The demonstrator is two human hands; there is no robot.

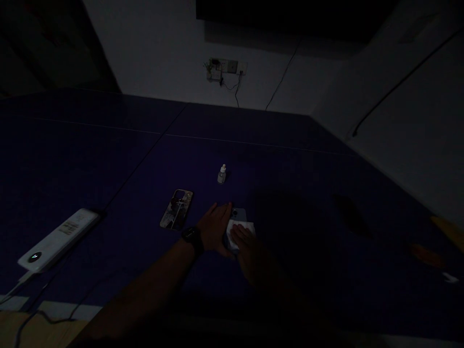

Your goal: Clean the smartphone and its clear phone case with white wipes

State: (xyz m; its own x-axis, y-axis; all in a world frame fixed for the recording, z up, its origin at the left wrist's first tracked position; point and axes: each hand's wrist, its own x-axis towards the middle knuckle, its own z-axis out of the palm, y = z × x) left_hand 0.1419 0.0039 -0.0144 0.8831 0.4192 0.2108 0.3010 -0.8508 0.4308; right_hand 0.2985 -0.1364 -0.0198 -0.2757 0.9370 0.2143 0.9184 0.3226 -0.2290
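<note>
A phone (239, 212) lies back up on the dark blue surface, its camera end showing past a white wipe (251, 225). My left hand (214, 228), with a dark watch on the wrist, braces the phone along its left side, fingers at the camera end and thumb lower down. Pressed flat over the wipe are the fingers of my right hand (243, 239), which hide much of the phone. To the left lies a patterned phone case (177, 210). A small dropper bottle (222, 175) with a pale cap stands just beyond my hands.
At the left is a long white power strip or charger (60, 239) with a cable trailing off its near end. Dim orange items (427, 255) lie at far right. Behind the surface rises a wall with sockets (229, 66) and hanging cords. The room is very dark.
</note>
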